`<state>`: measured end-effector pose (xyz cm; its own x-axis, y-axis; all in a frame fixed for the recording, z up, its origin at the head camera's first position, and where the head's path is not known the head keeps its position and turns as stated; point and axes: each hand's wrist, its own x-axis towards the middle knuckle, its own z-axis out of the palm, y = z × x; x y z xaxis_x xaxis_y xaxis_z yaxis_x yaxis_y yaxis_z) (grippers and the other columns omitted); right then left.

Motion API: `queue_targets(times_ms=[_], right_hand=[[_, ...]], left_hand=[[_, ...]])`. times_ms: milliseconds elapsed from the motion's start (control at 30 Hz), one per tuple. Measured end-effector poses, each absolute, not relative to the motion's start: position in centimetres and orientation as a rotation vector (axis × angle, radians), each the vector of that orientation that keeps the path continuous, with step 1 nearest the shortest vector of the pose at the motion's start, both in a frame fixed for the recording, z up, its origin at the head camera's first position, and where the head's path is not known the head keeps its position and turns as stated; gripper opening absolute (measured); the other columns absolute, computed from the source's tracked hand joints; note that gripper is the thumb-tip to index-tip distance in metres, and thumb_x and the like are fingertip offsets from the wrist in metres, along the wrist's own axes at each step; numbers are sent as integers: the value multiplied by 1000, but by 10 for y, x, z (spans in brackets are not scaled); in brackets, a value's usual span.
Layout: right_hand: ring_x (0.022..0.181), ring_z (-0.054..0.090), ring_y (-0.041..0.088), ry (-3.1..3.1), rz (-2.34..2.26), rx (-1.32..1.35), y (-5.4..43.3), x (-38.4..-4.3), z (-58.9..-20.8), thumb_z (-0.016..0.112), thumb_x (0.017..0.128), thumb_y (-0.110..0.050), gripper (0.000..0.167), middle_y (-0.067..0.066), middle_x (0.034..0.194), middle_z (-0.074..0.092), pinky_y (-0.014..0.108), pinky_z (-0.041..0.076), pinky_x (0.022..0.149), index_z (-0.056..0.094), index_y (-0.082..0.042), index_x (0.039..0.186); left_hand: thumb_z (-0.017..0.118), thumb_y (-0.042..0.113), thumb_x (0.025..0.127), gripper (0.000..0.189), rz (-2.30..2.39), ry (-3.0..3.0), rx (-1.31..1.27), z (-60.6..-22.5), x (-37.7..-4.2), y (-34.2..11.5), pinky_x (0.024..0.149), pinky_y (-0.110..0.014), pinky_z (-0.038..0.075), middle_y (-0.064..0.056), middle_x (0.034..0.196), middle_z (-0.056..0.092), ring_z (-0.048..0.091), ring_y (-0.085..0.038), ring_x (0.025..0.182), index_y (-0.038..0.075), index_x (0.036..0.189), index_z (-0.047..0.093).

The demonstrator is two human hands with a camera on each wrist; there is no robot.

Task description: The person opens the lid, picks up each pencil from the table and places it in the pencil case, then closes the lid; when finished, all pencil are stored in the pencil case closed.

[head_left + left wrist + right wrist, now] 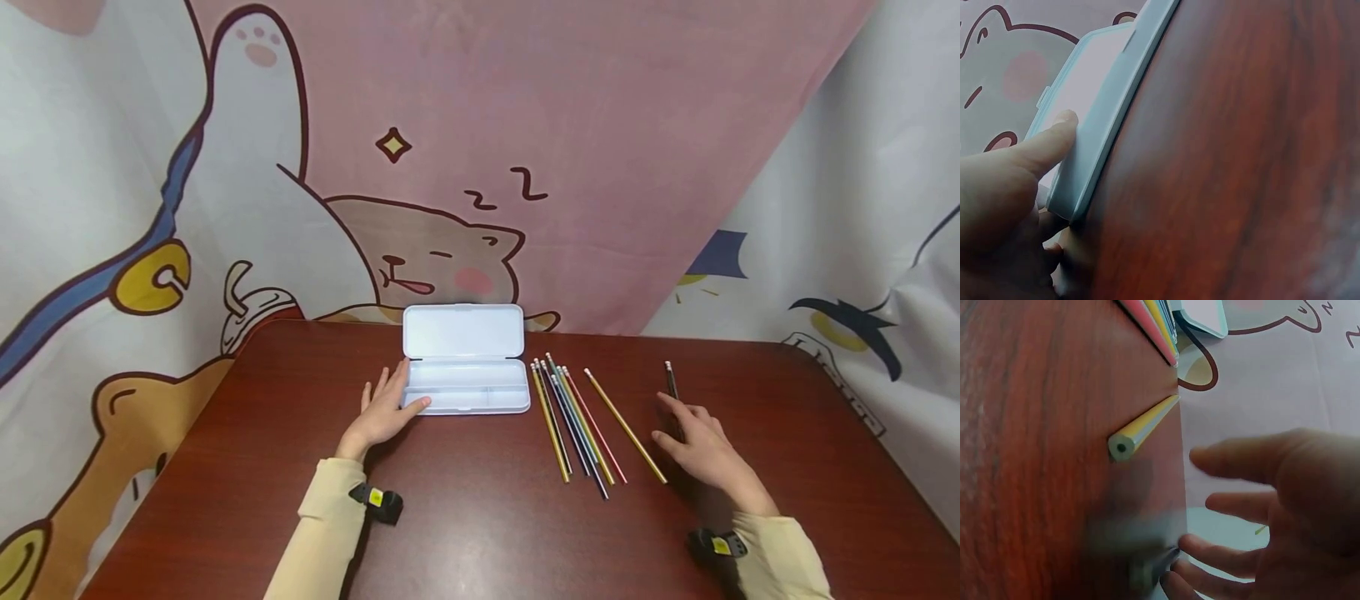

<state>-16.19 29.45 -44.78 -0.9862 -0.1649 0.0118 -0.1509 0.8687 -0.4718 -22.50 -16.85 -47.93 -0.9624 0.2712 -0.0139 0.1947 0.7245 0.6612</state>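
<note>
A white pencil case (465,408) lies with its lid (462,332) raised at the back of the table, its compartments bare. My left hand (381,417) holds its left end, the thumb over the front rim and the other fingers along the outer side; the left wrist view shows the thumb (1054,140) on the case (1094,144). My right hand (701,446) hovers with spread fingers over a dark pencil (671,379), partly hidden beneath it. In the right wrist view the lower fingertips (1188,542) are right by that blurred pencil.
Between the case and my right hand lies a loose bundle of several pencils (577,425). A single yellow pencil (626,426) lies apart, nearer my right hand. The dark wooden table (480,517) ends at the back against a printed cloth (600,167).
</note>
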Motion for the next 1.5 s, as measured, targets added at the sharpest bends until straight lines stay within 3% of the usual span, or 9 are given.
queue_targets(times_ms=[300,467,733,1033,1300,1500], right_hand=[[106,42,51,3042,-805,-46,302,-165,-452,67,86,-10,61,40,115,36,63,43,76,37,7,136],[100,46,48,3031,-765,42,306,-167,-449,69,85,-14,55,33,103,48,60,43,73,41,10,126],[85,58,42,3016,-770,31,303,-172,-447,68,82,-4,51,25,92,59,55,44,71,41,12,121],[57,55,17,2977,-796,63,304,-173,-448,64,84,-5,37,13,85,61,35,41,54,50,6,117],[72,56,24,3011,-833,73,300,-175,-449,65,86,-10,31,11,84,64,39,39,60,57,4,112],[73,55,23,3045,-854,74,296,-176,-448,65,85,-12,28,9,85,62,36,37,59,60,2,109]], left_hand=[[62,30,95,82,1178,2824,367,-481,-222,-169,110,-61,-5,-24,156,15,6,-44,143,-6,151,14],[64,28,93,82,1227,2831,365,-483,-223,-172,112,-60,-1,-24,155,18,10,-44,142,-7,150,17],[66,27,92,82,1253,2851,360,-486,-224,-173,112,-58,6,-25,154,22,13,-44,142,-9,149,20],[69,25,90,83,1312,2835,308,-485,-223,-174,112,-55,18,-26,154,22,19,-41,141,-7,149,22],[68,26,91,81,1287,2819,288,-484,-222,-174,113,-54,14,-25,155,20,20,-41,141,-3,151,23],[68,27,91,81,1281,2822,276,-484,-222,-174,113,-55,13,-24,155,21,20,-41,141,-2,151,23]])
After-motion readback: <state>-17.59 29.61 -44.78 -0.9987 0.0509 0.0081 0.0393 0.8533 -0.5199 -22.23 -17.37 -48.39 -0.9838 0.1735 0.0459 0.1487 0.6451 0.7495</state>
